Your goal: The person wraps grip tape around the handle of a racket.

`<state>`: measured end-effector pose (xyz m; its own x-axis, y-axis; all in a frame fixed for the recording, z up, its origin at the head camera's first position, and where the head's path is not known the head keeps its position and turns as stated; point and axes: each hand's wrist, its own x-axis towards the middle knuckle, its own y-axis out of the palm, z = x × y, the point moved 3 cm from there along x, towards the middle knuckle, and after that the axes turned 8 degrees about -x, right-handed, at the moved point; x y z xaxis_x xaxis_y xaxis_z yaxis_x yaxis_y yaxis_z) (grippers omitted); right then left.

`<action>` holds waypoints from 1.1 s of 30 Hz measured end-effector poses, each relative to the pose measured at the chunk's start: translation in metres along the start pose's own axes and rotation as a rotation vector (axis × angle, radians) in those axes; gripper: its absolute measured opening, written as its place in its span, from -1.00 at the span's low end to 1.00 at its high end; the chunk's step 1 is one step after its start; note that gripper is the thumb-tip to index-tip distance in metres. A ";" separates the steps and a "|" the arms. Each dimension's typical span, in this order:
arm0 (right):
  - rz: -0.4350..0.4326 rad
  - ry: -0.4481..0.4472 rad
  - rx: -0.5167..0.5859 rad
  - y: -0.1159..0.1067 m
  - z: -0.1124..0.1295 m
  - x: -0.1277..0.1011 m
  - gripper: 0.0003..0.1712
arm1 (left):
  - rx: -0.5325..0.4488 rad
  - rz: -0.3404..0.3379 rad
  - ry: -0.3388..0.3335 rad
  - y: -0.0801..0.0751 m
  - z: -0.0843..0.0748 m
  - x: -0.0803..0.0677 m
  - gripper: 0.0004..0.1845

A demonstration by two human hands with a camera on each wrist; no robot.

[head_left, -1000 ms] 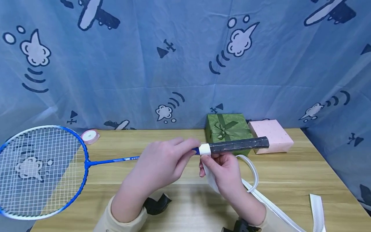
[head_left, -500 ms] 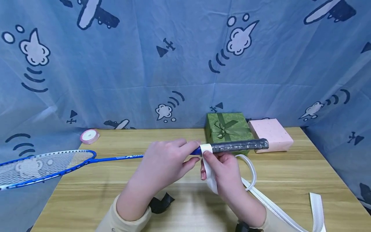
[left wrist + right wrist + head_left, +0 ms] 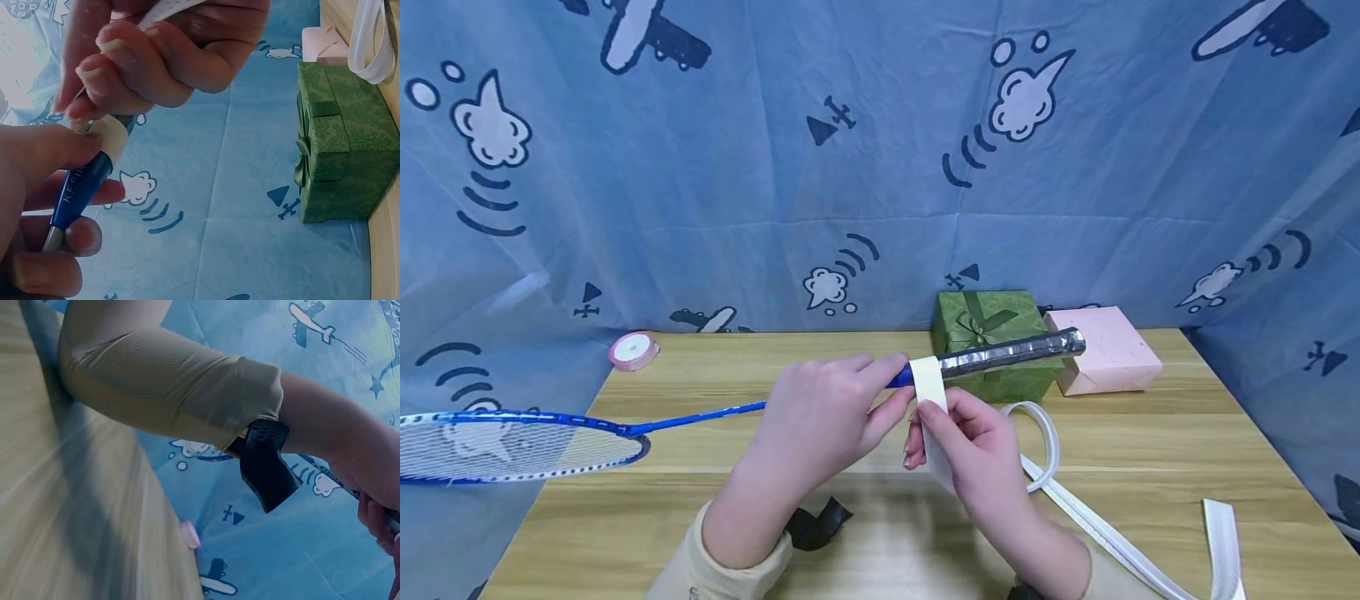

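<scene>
A blue-and-white badminton racket (image 3: 715, 414) is held up over the table, its head low at the left and its dark, bare handle (image 3: 1015, 353) slanting up to the right. My left hand (image 3: 831, 421) grips it around the blue cone below the handle; in the left wrist view its thumb lies on the cone (image 3: 81, 187). White grip tape (image 3: 928, 381) goes round the handle's lower end, beside that hand. My right hand (image 3: 977, 442) pinches the tape just below the handle. The tape's long tail (image 3: 1093, 529) loops behind the right wrist onto the table.
At the back stand a green gift box (image 3: 992, 317) with a bow and a pink box (image 3: 1105, 350). A pink-edged roll (image 3: 633, 351) lies at the back left. One white strip (image 3: 1222, 542) lies at the right front. A patterned blue curtain hangs behind.
The racket has rolled, so its head now shows nearly edge-on, and the handle tip has risen. The right hand keeps hold of the tape, now drawn downward.
</scene>
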<state>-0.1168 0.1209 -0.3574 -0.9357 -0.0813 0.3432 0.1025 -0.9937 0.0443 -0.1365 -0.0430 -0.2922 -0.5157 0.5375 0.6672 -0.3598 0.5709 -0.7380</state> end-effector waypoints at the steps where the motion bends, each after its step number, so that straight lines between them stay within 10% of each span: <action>1: 0.025 -0.050 -0.010 0.001 0.001 -0.001 -0.79 | 0.001 0.006 -0.007 0.000 0.000 0.000 -0.84; 5: 0.075 -0.146 -0.019 0.004 0.001 -0.002 -0.82 | 0.009 0.032 -0.016 -0.001 0.000 0.000 -0.82; 33: -0.027 -0.098 -0.071 0.000 -0.009 0.004 -0.86 | -0.133 0.170 -0.100 -0.003 0.003 0.000 -0.75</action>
<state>-0.1235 0.1197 -0.3647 -0.9000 -0.0496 0.4330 0.0500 -0.9987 -0.0107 -0.1375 -0.0463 -0.2899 -0.6370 0.5728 0.5159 -0.1590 0.5572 -0.8150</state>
